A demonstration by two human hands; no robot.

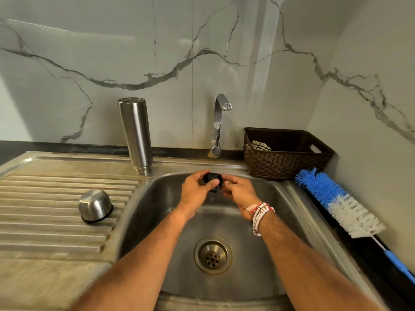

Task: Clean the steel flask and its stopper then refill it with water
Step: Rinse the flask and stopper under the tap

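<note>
Stopper (pixel 213 179) small, black, rounded, with a darker stub poking out underneath; held over the back of the sink (pixel 269 243) basin, below the tap (pixel 219 122) spout; left hand (pixel 195 189) curls round it, thumb laid across its front, fingers behind; right hand (pixel 238 190) pinches its right side with bent fingertips, the contact partly hidden; both hands closed tight on it, none spread; bead bracelets (pixel 259 215) on the right wrist. Steel flask (pixel 135 133) brushed silver, tall, stands on the sink rim at the back left, ringed narrow end down, well apart from the hands; whether anything is inside cannot be told. Steel cup (pixel 95 205) with a black rim sits mouth down on the ribbed drainboard (pixel 56 194). Drain (pixel 213 255) open in the basin floor, nothing lying on it. Brown woven basket (pixel 285 162) at the right of the tap holds a checked cloth (pixel 260 145) at its left end. Blue-and-white bottle brush (pixel 336 200) lies on the dark counter just beside the basket, bristle tip near it.
</note>
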